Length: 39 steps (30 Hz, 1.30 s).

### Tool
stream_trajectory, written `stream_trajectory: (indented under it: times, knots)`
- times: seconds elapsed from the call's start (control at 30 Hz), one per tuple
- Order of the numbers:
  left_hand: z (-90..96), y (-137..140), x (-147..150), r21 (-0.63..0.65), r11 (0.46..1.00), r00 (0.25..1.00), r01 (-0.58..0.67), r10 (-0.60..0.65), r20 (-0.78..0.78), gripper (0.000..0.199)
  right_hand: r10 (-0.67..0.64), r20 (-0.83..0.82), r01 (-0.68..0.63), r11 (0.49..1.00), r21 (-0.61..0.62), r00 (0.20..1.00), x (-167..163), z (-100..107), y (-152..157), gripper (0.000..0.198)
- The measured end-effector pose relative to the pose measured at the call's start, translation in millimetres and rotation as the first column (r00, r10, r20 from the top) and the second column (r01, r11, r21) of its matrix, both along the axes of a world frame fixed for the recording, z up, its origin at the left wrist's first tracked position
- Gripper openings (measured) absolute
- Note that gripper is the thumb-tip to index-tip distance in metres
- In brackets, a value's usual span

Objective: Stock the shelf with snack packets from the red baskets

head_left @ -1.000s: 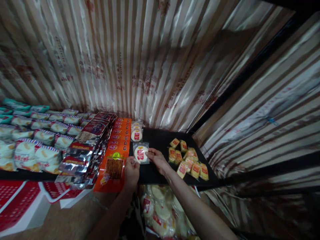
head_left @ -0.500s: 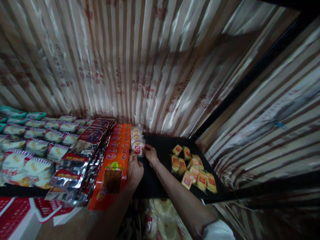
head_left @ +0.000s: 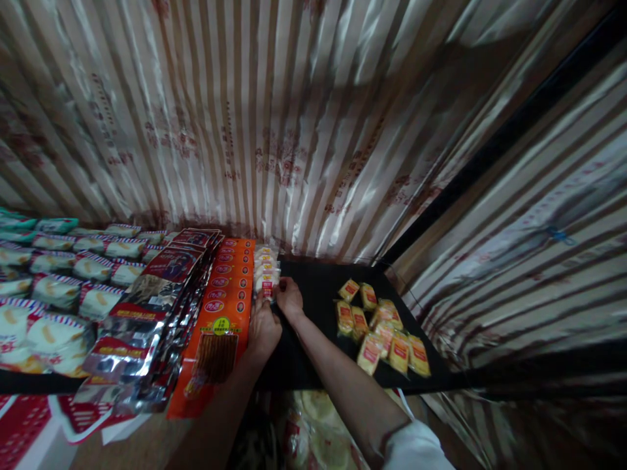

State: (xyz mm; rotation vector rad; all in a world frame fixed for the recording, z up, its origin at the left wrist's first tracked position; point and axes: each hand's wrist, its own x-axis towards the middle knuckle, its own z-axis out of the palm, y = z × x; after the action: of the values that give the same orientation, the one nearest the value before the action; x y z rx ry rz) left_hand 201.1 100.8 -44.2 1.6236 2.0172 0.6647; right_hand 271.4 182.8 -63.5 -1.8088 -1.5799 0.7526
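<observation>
A short row of small white snack packets [head_left: 267, 266] with red labels runs back toward the curtain on a black shelf [head_left: 313, 287]. My right hand [head_left: 290, 300] is closed, fingertips pinching the right edge of the front white packet [head_left: 266, 289]. At that packet's lower edge are the fingers of my left hand [head_left: 264, 328], curled in and partly hidden by the hand itself. Just left of it, orange snack bags [head_left: 218, 307] overlap in a row, close against my left hand.
Dark red and silver pouches [head_left: 142, 307] and white bread packs [head_left: 59, 336] fill the left. Several yellow packets [head_left: 385, 329] lie loose at right. Striped curtain [head_left: 274, 130] hangs behind. Below are a red crate [head_left: 24, 424] and a clear bag of round pale items [head_left: 318, 418].
The view has shifted slightly, so the goods at left sit further left. Both hands stay at the front white packet, with only small finger movement.
</observation>
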Motion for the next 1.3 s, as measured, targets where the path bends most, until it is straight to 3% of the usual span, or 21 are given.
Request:
stream_trajectory:
  times: [0.17,0.3,0.43,0.63,0.77,0.83,0.97,1.2,1.3]
  knots:
    - [2.2,-6.0,1.3,0.006,1.000,0.998,0.000,0.000,-0.066,0.050,-0.031,-0.036,0.032,0.999,0.043,0.999,0.9,2.9,-6.7,0.023]
    - [9.4,-19.4,5.6,0.070,0.998,1.000,0.005,-0.004,-0.020,0.043,-0.048,-0.126,0.063,0.991,0.116,0.991,21.2,7.4,-32.4,0.026]
    - [13.9,-48.8,23.6,0.088,0.994,0.994,0.064,-0.072,0.088,0.035,0.039,-0.277,0.034,0.967,0.252,0.960,58.2,12.0,-86.3,0.025]
    - [0.7,-122.3,72.6,0.035,0.964,0.935,0.262,-0.263,0.240,0.030,0.059,-0.319,0.009,0.978,0.206,0.946,115.5,5.6,-182.6,0.028]
    - [-18.3,-163.5,95.9,-0.137,0.965,0.951,0.225,-0.187,0.246,0.039,-0.012,-0.098,0.024,0.993,0.119,0.995,146.4,-14.6,-231.1,0.029]
    - [-26.5,-176.7,101.6,-0.218,0.950,0.964,0.223,-0.180,0.197,0.049,-0.051,0.056,0.043,0.990,0.137,0.997,159.7,-23.7,-247.0,0.029]
    - [-37.7,-191.1,107.5,-0.217,0.921,0.937,0.324,-0.280,0.210,0.050,-0.106,0.324,0.064,0.988,0.139,0.940,180.1,-29.2,-261.1,0.034]
    - [-48.4,-195.4,120.0,-0.242,0.919,0.928,0.311,-0.239,0.286,0.045,0.103,0.563,-0.002,0.984,-0.177,0.820,185.8,-22.6,-254.7,0.059]
    - [-48.6,-196.2,120.6,-0.242,0.917,0.924,0.318,-0.242,0.297,0.043,0.174,0.610,-0.035,0.972,-0.233,0.773,179.7,-21.1,-256.6,0.060]
